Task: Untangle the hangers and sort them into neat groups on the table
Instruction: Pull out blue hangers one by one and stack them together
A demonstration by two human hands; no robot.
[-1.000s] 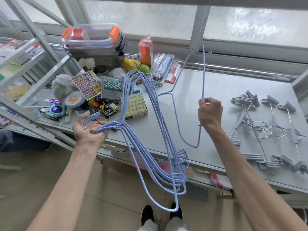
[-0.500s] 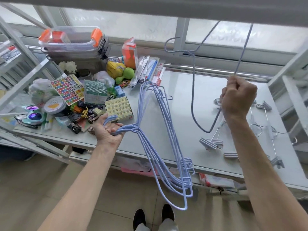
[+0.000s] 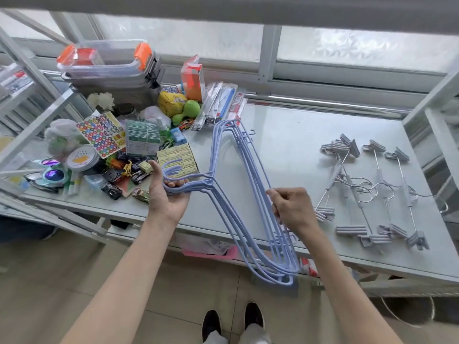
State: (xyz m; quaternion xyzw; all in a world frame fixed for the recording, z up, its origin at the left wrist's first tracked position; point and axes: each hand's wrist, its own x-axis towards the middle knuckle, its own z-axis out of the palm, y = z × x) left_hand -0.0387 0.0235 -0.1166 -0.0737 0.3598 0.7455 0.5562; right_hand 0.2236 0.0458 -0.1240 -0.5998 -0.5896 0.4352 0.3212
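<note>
A bundle of light blue wire hangers (image 3: 250, 194) hung in the air over the front edge of the table (image 3: 293, 155), held by both hands. Their hooks were gathered at the left, and their long bars slanted down to the right, so that the lowest ends dipped below the table edge toward the floor. The left hand (image 3: 166, 194) lay palm up, its fingers curled closed around the hooks and necks. The right hand (image 3: 290, 207) pinched the long bars about midway along, fingers closed on the wires. How many hangers made up the bundle could not be told exactly; there were several, stacked closely.

On the right part of the table lay a group of grey clip hangers (image 3: 372, 192) with metal hooks, spread roughly side by side, some crossing at the left of the group. They were well apart from the blue bundle.

The left part of the table was crowded with small goods: toy cars (image 3: 129, 175), a pack of yellow boxes (image 3: 177, 160) just behind the left hand, a sheet of colourful stickers (image 3: 101, 135), a green toy (image 3: 187, 111), an orange box (image 3: 192, 79), and clear storage bins with orange latches (image 3: 106, 63) stacked at the back. Frosted windows (image 3: 360, 50) ran behind the table. Two black shoes (image 3: 233, 321) showed on the tiled floor below.
</note>
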